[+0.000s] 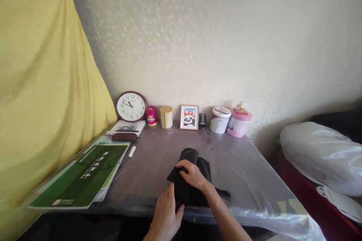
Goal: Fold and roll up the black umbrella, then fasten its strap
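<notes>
A black folding umbrella (192, 192), its cloth loosely gathered, lies near the front edge of the table. One pointed flap sticks out to the left, and a narrow strap (223, 192) trails off to the right. Across the top of the cloth, my right hand (194, 174) has its fingers curled and pinches a fold. My left hand (167, 211) is at the near left side, with its fingers against the cloth edge and the thumb apart below, closed around that side of the umbrella. Part of the umbrella is hidden under my right hand and forearm.
A green book (85, 175) and a white stick-like object (132, 151) are on the left. Along the wall stand a clock (131, 106), pink tin (151, 116), yellow can (166, 117), panda picture frame (189, 117) and two tubs (220, 120). Plastic sheeting (249, 180) covers the table.
</notes>
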Demonstrator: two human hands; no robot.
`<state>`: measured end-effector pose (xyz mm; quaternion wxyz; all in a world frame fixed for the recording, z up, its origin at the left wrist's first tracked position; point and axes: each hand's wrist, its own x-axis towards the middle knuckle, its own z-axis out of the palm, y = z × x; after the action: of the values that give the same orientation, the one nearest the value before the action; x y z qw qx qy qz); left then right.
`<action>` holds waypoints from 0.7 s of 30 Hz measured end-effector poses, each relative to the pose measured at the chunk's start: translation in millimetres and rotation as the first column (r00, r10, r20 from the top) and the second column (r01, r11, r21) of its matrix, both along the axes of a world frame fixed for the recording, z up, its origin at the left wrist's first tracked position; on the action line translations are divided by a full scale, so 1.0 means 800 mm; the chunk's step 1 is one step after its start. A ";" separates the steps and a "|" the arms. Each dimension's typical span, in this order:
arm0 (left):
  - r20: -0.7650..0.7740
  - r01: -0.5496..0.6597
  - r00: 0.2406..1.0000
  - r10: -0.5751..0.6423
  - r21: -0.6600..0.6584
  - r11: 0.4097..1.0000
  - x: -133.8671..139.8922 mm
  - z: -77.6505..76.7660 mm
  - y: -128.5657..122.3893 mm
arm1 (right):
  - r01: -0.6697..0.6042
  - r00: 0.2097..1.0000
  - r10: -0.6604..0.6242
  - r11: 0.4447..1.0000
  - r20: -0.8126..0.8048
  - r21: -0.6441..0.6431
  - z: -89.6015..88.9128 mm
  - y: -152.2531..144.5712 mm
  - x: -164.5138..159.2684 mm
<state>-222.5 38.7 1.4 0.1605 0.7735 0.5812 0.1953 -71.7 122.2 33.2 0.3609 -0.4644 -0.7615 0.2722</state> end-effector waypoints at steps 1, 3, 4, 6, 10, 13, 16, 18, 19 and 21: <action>-0.001 -0.025 1.000 0.025 0.057 0.998 -0.001 0.000 -0.003 | -0.035 0.999 0.034 0.998 0.038 0.044 0.002 -0.004 -0.002; -0.005 -0.055 0.998 0.057 0.161 0.985 0.001 0.005 -0.008 | -0.101 0.993 0.092 0.988 0.080 0.116 0.004 -0.010 -0.007; -0.010 -0.044 0.999 0.047 0.191 0.981 0.003 0.009 -0.009 | -0.124 0.989 0.113 0.983 0.092 0.136 0.004 -0.011 -0.009; -0.022 -0.001 1.000 0.006 0.213 0.977 0.009 0.017 -0.008 | -0.143 0.985 0.127 0.979 0.115 0.146 0.004 -0.011 -0.012; -0.031 0.025 0.999 -0.021 0.151 0.988 0.022 0.016 0.001 | -0.113 0.985 0.096 0.987 0.144 0.114 0.000 -0.006 -0.010; -0.032 0.033 0.999 -0.031 0.050 0.998 0.027 0.007 0.005 | -0.095 0.990 0.085 0.992 0.112 0.088 0.002 -0.006 -0.007; -0.048 0.026 0.998 -0.028 -0.036 0.999 0.028 0.000 0.006 | -0.116 0.992 0.111 0.991 0.066 0.071 0.007 -0.010 -0.003; -0.035 0.031 0.999 -0.034 -0.082 0.996 0.027 -0.005 0.007 | -0.107 0.993 0.103 0.990 0.051 0.096 0.008 -0.013 0.000; -0.015 0.039 0.999 -0.041 -0.098 0.994 0.026 -0.007 0.008 | -0.092 0.995 0.086 0.989 0.058 0.118 0.008 -0.013 0.002; 0.030 0.060 0.998 -0.057 -0.120 0.991 0.026 -0.011 0.010 | -0.065 0.993 0.047 0.984 0.107 0.167 0.004 -0.011 0.005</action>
<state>-201.8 46.8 -7.0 0.2204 0.7764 0.5669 0.1652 -68.1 113.6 36.5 0.3519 -0.4236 -0.8123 0.1920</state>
